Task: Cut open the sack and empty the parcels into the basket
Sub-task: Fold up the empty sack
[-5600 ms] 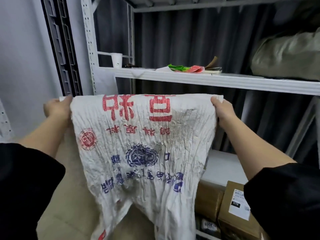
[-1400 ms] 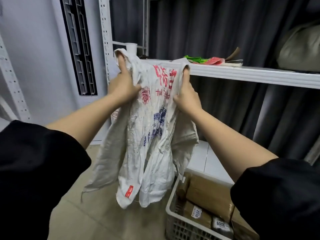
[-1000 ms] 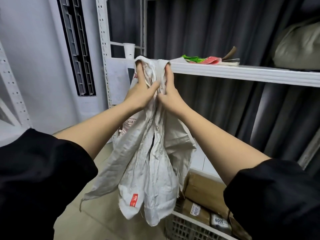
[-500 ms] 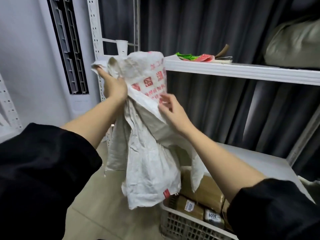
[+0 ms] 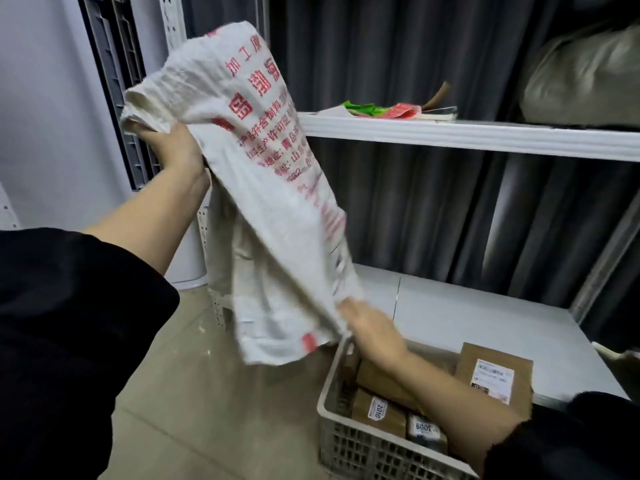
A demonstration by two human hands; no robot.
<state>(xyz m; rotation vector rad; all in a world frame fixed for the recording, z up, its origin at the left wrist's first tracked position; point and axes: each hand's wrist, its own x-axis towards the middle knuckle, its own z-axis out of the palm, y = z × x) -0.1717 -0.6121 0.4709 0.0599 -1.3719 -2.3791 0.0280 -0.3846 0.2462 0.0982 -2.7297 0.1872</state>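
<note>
Sack (image 5: 263, 188) — limp, beside basket (image 5: 332, 382) rim

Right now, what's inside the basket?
Brown parcels with white labels fill the grey basket. The right hand and its forearm cover some, so no count; lower layers are hidden.

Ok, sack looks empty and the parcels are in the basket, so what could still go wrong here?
The sack hangs limp from the left hand; the right hand grips its lower edge just above the basket rim, where it could snag. A small parcel caught in its folds might go unnoticed. Draped cloth could cover the parcels and their labels.
</note>
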